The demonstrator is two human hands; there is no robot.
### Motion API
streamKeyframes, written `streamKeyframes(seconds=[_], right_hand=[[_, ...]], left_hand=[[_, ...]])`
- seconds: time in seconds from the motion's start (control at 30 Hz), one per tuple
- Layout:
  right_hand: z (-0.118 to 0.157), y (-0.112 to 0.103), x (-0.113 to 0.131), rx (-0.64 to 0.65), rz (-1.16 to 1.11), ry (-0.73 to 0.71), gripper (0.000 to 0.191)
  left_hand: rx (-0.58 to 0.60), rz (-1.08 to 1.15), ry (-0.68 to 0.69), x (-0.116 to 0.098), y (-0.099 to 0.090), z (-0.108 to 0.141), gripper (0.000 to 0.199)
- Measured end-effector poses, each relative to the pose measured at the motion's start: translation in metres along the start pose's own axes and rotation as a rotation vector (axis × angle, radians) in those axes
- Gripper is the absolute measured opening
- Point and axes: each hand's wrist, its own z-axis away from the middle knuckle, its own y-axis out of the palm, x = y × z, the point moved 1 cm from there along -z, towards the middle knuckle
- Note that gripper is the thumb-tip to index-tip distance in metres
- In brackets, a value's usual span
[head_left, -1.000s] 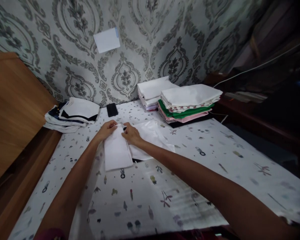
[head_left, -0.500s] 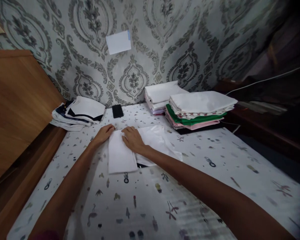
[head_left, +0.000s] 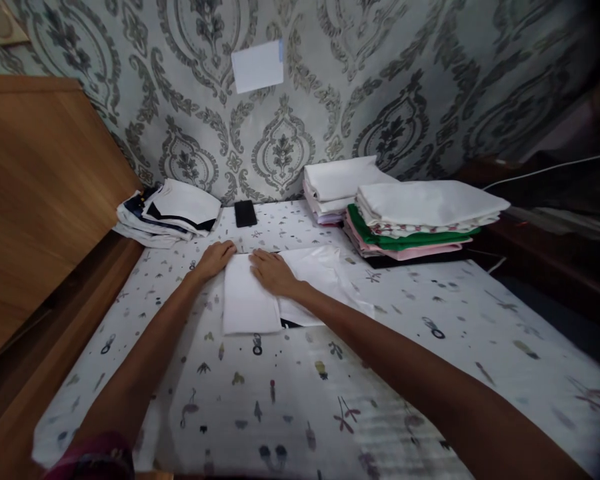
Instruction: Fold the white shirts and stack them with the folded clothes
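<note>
A white garment point(head_left: 253, 307) lies on the patterned sheet, its left part folded over in a smooth panel. The right part spreads out in a thinner, wrinkled layer, and a strip of black shows at its near edge. My left hand point(head_left: 215, 259) is at the panel's far left corner, fingers curled together on the cloth there. Flat on top of the panel's far right side rests my right hand point(head_left: 274, 272), its fingers stretched out. The right forearm hides some of the garment's near right part.
Folded clothes form a pile point(head_left: 180, 208) at the back left, beside a black phone point(head_left: 245, 213). Taller stacks of folded clothes stand at the back right, one with a green layer point(head_left: 415, 238). A wooden cabinet point(head_left: 45, 193) borders the left side; a patterned wall rises behind.
The camera view has shifted slightly, so everything sits a bit further right and mostly higher. Both hands stay at the far edge of the white garment, whose folds look the same.
</note>
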Motion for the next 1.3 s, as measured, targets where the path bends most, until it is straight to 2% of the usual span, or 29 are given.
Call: streamKeyframes(seconds=[0.1, 0.2, 0.27, 0.37, 0.5, 0.63, 0.77, 0.9, 0.97, 1.07, 1.13, 1.3], right_hand=[[-0.009, -0.005, -0.006, -0.029, -0.051, 0.085, 0.038], [-0.02, -0.007, -0.014, -0.051, -0.081, 0.131, 0.046], [-0.027, -0.006, -0.02, -0.059, -0.103, 0.144, 0.05], [-0.036, 0.0, -0.026, -0.083, -0.144, 0.135, 0.05], [-0.041, 0.004, -0.028, -0.115, -0.168, 0.111, 0.046], [-0.027, -0.003, -0.025, -0.175, -0.158, 0.061, 0.041], [0.007, -0.02, -0.021, -0.206, -0.217, -0.045, 0.033], [0.041, -0.037, -0.017, -0.195, -0.341, -0.094, 0.027], [0.052, -0.041, -0.015, -0.196, -0.389, -0.105, 0.027], [0.064, -0.043, -0.013, -0.196, -0.406, -0.107, 0.027], [0.071, -0.041, -0.011, -0.181, -0.382, -0.136, 0.027], [0.099, -0.029, 0.0, -0.058, -0.255, -0.336, 0.027]], left_hand=[[-0.063, 0.014, -0.02, -0.013, -0.009, 0.017, 0.02], [-0.126, 0.039, 0.013, -0.039, -0.017, 0.051, 0.019], [-0.079, 0.075, 0.104, -0.063, -0.018, 0.079, 0.017], [0.049, 0.068, 0.26, -0.099, -0.012, 0.118, 0.018], [0.154, -0.162, 0.412, -0.124, 0.006, 0.14, 0.021], [0.132, -0.242, 0.432, -0.126, 0.015, 0.134, 0.02], [0.098, -0.192, 0.396, -0.127, 0.012, 0.13, 0.022], [-0.099, -0.248, 0.284, -0.133, 0.009, 0.132, 0.019], [-0.156, -0.335, 0.275, -0.137, 0.012, 0.133, 0.018], [-0.067, -0.432, 0.345, -0.141, 0.022, 0.134, 0.017], [-0.005, -0.416, 0.367, -0.14, 0.027, 0.135, 0.015], [0.017, -0.246, 0.33, -0.128, 0.017, 0.145, 0.017]])
